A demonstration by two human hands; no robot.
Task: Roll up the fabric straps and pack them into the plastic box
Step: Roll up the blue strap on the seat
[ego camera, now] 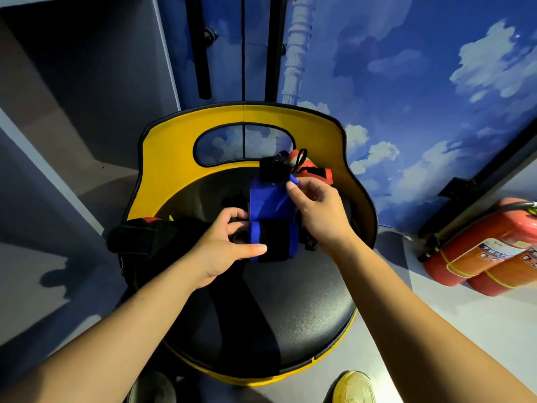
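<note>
Over the chair seat (290, 309), our left hand (229, 242) clamps the blue strap's (268, 199) rolled end while our right hand (316, 207) pinches its free end, mid-roll; next we likely wind tighter, no box visible.

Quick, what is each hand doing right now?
Left hand: closed on the rolled end of the blue strap.
Right hand: pinching the strap's far end.

Strap (271, 216) on chair seat (305, 301), before backrest (174, 152). Left hand (223, 245) at strap's rolled near end, right hand (316, 207) at far end. Second strap (312, 168) behind. Bundle (136, 237) at seat's left edge. Fire extinguishers (488, 251) on floor, right.
</note>
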